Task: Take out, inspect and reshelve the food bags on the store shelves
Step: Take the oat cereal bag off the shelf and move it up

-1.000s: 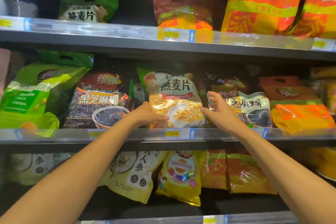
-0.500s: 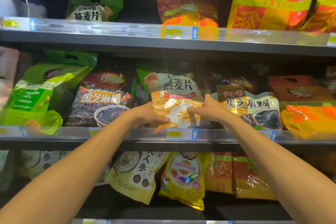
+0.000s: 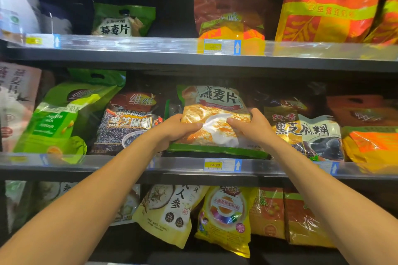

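Oatmeal bag [image 3: 215, 118], one, green-edged with a picture of flakes on its front, sits at the front edge of the middle shelf [image 3: 129, 164], directly above the yellow price tag [image 3: 215, 165] reading 24.90. Both hands grasp it. The left hand [image 3: 176, 131] clasps its left side with the thumb laid across the front. The right hand [image 3: 254, 129] clasps its right side the same way, fingers wrapped behind. Whether its bottom seam rests on the shelf or hangs just above, I cannot tell.

Two black sesame bags flank it, one [image 3: 127, 122] just beside it on the left and one [image 3: 310, 133] on the right, touching the right wrist. One green bag [image 3: 62, 118] leans toward the left end, and one orange bag [image 3: 370, 142] lies at the right end.

On the top shelf [image 3: 150, 49] three bags show clearly: a small green one [image 3: 120, 20], a brown-orange one [image 3: 230, 19] and a tall orange one [image 3: 329, 6]. Below, on the bottom level, four bags hang forward: a pale yellow one [image 3: 170, 215], a bright yellow one [image 3: 226, 217] and two orange ones [image 3: 267, 213] [image 3: 301, 221].
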